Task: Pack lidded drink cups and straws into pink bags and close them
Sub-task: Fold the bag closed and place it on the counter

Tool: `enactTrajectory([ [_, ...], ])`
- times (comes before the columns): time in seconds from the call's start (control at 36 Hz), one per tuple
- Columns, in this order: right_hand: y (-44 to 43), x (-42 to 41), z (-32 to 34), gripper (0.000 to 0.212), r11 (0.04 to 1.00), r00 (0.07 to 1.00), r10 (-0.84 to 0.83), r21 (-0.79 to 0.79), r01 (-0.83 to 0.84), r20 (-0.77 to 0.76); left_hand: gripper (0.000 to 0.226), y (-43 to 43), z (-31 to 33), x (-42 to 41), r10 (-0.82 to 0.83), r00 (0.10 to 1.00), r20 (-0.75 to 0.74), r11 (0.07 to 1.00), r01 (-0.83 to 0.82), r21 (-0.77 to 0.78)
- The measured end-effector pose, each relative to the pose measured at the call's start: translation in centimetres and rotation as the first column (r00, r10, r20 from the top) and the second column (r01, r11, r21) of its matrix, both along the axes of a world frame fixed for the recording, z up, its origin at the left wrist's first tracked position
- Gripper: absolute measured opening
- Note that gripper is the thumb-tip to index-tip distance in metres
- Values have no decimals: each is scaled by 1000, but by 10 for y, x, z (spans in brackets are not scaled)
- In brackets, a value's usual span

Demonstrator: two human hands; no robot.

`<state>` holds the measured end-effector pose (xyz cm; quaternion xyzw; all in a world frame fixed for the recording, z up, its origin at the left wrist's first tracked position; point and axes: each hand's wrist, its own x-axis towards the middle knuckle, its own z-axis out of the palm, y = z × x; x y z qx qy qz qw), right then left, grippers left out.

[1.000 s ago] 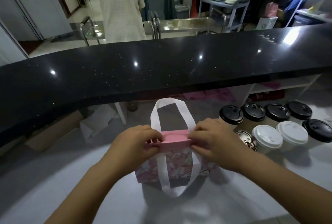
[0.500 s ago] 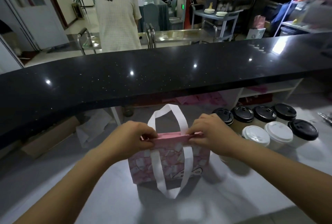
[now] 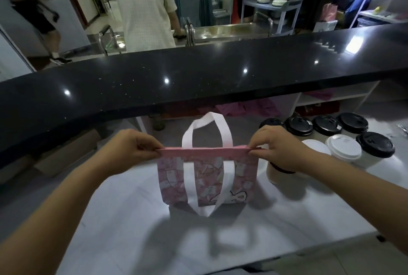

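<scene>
Head view: the bag (image 3: pixel 207 182) is upright at the middle of the white table (image 3: pixel 123 219), in front of the person. Whether its base rests on the table or hangs just above it I cannot tell. Its folded top edge (image 3: pixel 205 151) runs straight from side to side, and this long axis is what the closing turns on. The left hand (image 3: pixel 130 153) pinches the left end of that edge between thumb and curled fingers. The right hand (image 3: pixel 280 148) pinches the right end the same way. The edge lies flat and taut between them, with each hand at its own end and neither nearer the middle.

One white handle (image 3: pixel 207 129) stands up behind the edge and the other (image 3: pixel 203 208) hangs down the front face. What is inside the bag is hidden.

The cups (image 3: pixel 343 151) stand in a cluster to the right of the bag, behind and beyond the right hand, some with black lids and some with white. One cup (image 3: pixel 277 174) sits just beside the bag under the right wrist. The right hand is plainly the nearer one for any next cup. No straws show clearly.

Judged from this, the mouth is pressed shut and the seal along the middle may need a press
</scene>
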<state>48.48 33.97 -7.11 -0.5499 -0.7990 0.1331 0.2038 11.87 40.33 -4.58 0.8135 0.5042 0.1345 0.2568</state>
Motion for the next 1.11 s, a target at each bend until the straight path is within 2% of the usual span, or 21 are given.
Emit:
enactTrajectory([
  [0.17, 7, 3, -7, 7, 996, 997, 79, 44, -78, -19, 14, -11, -2, 3, 86, 996, 9, 996, -86, 9],
  [0.33, 15, 8, -3, 13, 991, 991, 111, -68, -116, -75, 18, -28, -12, -2, 221, 970, 96, 975, -221, -13],
  [0.47, 26, 1, -6, 9, 986, 986, 140, -78, -146, -88, 26, -59, -17, -6, 354, 912, 206, 932, -363, 7],
  [0.56, 36, -12, -3, 10, 983, 978, 165, -57, -173, -130, 27, -93, -17, -8, 450, 835, 316, 877, -480, 19],
  [0.67, 53, -42, 2, 11, 971, 951, 219, -47, -235, -217, 24, -154, -21, -5, 566, 686, 457, 760, -649, 33],
  [0.81, 66, -109, 4, 11, 913, 883, 363, -76, -401, -297, 28, -235, -37, 11, 680, 496, 540, 552, -831, 69],
  [0.97, 49, -205, -1, 15, 769, 735, 597, -34, -639, -321, 21, -316, -55, 40, 756, 208, 621, 233, -972, 43],
  [1.11, 18, -275, 0, 17, 635, 606, 738, 1, -773, -297, 29, -361, -58, 61, 768, 59, 638, 54, -998, 27],
])
